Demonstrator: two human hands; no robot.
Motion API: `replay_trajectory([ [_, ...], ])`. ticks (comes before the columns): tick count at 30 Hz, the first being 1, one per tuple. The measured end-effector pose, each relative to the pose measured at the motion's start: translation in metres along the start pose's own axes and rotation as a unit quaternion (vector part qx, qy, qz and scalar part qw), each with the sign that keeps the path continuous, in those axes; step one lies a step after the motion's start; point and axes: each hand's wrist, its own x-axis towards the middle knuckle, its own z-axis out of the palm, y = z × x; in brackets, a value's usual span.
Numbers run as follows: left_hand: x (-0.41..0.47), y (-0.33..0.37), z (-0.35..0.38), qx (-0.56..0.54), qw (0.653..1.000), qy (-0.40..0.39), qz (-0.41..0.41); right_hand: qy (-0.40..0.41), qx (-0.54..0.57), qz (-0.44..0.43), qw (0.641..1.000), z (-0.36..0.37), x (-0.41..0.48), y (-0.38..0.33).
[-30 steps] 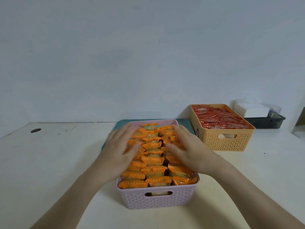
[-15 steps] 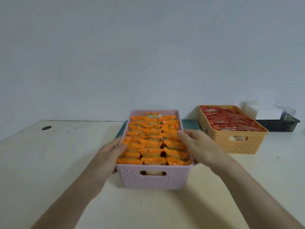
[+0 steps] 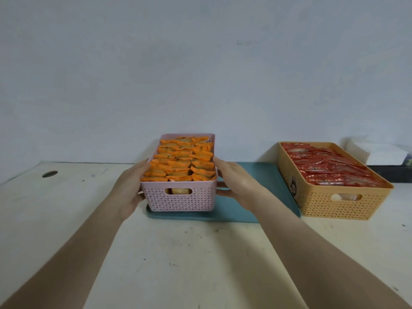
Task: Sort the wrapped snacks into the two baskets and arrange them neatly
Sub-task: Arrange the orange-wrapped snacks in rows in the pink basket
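Note:
A pink lattice basket [image 3: 178,200] filled with rows of orange-wrapped snacks [image 3: 181,161] stands at the left end of a teal tray [image 3: 256,197]. My left hand [image 3: 131,186] grips its left wall, thumb over the rim. My right hand [image 3: 234,181] holds its right wall, fingers curled round the side. To the right stands an orange lattice basket [image 3: 338,206] packed with red-wrapped snacks [image 3: 327,166].
The cream table [image 3: 189,259] runs to a pale wall behind. A cable hole [image 3: 49,174] sits at the far left. A dark bin with a white box [image 3: 370,150] stands behind the orange basket at the far right.
My hands left the tops of the orange snacks and took the pink basket by its sides. The basket has moved away from me onto the teal tray.

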Motion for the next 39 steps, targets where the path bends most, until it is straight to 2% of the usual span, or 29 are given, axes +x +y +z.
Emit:
replay_trajectory([
  [3, 0.01, -0.016, -0.003, 0.035, 0.999, -0.005, -0.02, -0.009, 0.001, 0.031, 0.999, 0.006, 0.006, 0.016],
  [8, 0.019, -0.024, -0.004, 0.05, 0.998, 0.025, -0.033, 0.001, 0.001, 0.01, 1.0, 0.004, 0.0, 0.02],
  [10, 0.023, -0.026, -0.003, 0.102, 0.988, 0.109, 0.046, 0.052, -0.038, -0.029, 0.997, -0.005, -0.004, 0.018],
  [12, 0.017, -0.023, -0.002, 0.147, 0.956, 0.192, 0.166, 0.127, -0.101, -0.096, 0.982, -0.022, -0.006, 0.017],
  [14, 0.001, -0.013, 0.013, 0.197, 0.917, 0.217, 0.272, 0.185, -0.141, -0.159, 0.959, -0.047, -0.014, 0.012],
  [16, -0.02, -0.002, 0.042, 0.226, 0.896, 0.166, 0.344, 0.255, -0.193, -0.191, 0.928, -0.079, -0.031, 0.005],
  [17, -0.031, 0.002, 0.058, 0.224, 0.898, 0.12, 0.36, 0.289, -0.219, -0.198, 0.911, -0.096, -0.041, 0.002],
  [20, -0.051, -0.001, 0.109, 0.255, 0.898, -0.029, 0.357, 0.376, -0.245, -0.187, 0.874, -0.141, -0.062, 0.003],
  [22, -0.06, -0.012, 0.15, 0.269, 0.9, -0.114, 0.323, 0.432, -0.287, -0.132, 0.845, -0.173, -0.07, 0.013],
  [24, -0.064, -0.025, 0.184, 0.273, 0.904, -0.179, 0.276, 0.453, -0.326, -0.038, 0.829, -0.198, -0.072, 0.026],
  [26, -0.069, -0.035, 0.222, 0.273, 0.905, -0.242, 0.22, 0.448, -0.329, 0.03, 0.831, -0.217, -0.078, 0.04],
  [28, -0.067, -0.043, 0.244, 0.255, 0.909, -0.282, 0.172, 0.449, -0.292, 0.036, 0.844, -0.222, -0.076, 0.048],
  [31, -0.066, -0.056, 0.273, 0.225, 0.923, -0.267, 0.163, 0.451, -0.25, 0.042, 0.856, -0.237, -0.079, 0.052],
  [35, -0.075, -0.061, 0.291, 0.244, 0.932, -0.154, 0.218, 0.403, -0.149, 0.068, 0.9, -0.255, -0.086, 0.057],
  [39, -0.082, -0.053, 0.292, 0.247, 0.929, -0.117, 0.25, 0.411, -0.125, 0.027, 0.903, -0.259, -0.096, 0.059],
])
